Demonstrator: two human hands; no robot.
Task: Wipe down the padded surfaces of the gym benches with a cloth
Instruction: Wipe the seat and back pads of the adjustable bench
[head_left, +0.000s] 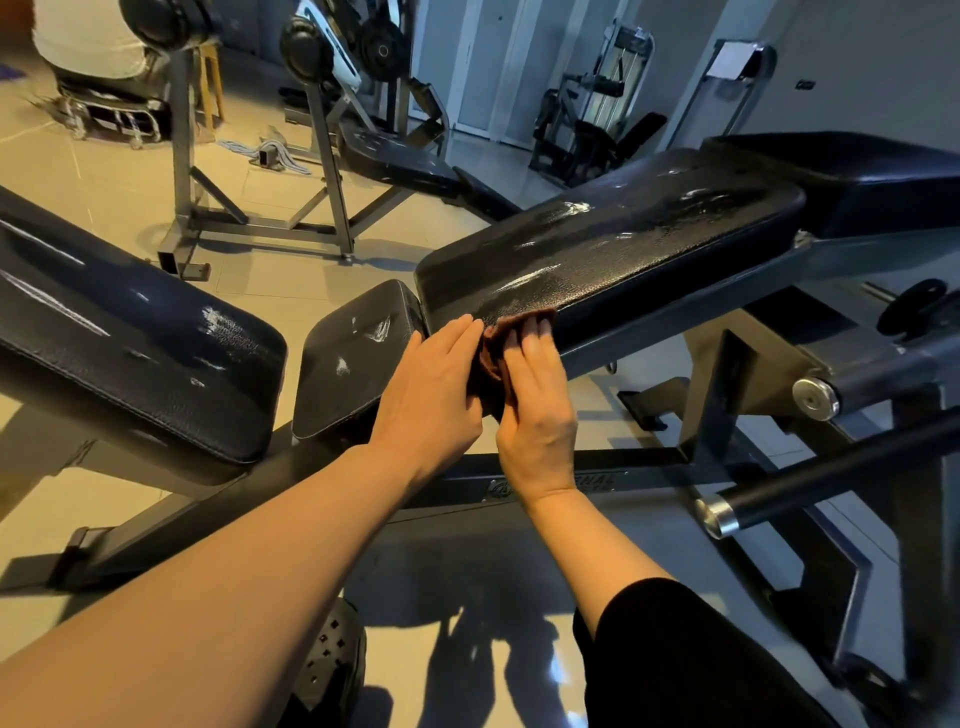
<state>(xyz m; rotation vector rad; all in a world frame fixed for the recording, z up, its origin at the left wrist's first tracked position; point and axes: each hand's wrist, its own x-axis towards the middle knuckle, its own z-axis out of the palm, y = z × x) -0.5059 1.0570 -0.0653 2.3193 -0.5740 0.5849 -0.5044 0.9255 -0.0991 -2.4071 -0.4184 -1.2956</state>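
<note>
The brown cloth (503, 347) is bunched at the near lower corner of the long sloping back pad (613, 249), partly on the pad's top and partly hanging down over its end edge. Both hands are on it. The right hand (535, 410) lies over the cloth with its fingers (535, 332) straight, pressing the upper fold against the pad's edge. The left hand (431, 395) comes in from the other side, fingers extended and flat against the hanging part; whether its thumb hooks under the cloth cannot be told.

The back pad's long axis runs from this corner up and away to the right, toward the further pad (841, 176) beyond its far end. So nearly all the pad lies ahead and to the right of the hands, and the right hand is the nearer one for a stroke along it. Streaks and sheen on the pad suggest it is already damp in places; the near corner seems to be the part now being worked.

Just left of the cloth, nearly touching the back pad's end, sits the small seat pad (353, 358), also marked with smears. Further left of the back pad is another bench pad (130, 353). Behind the back pad stand a metal rack (249, 208) and other machines.
</note>
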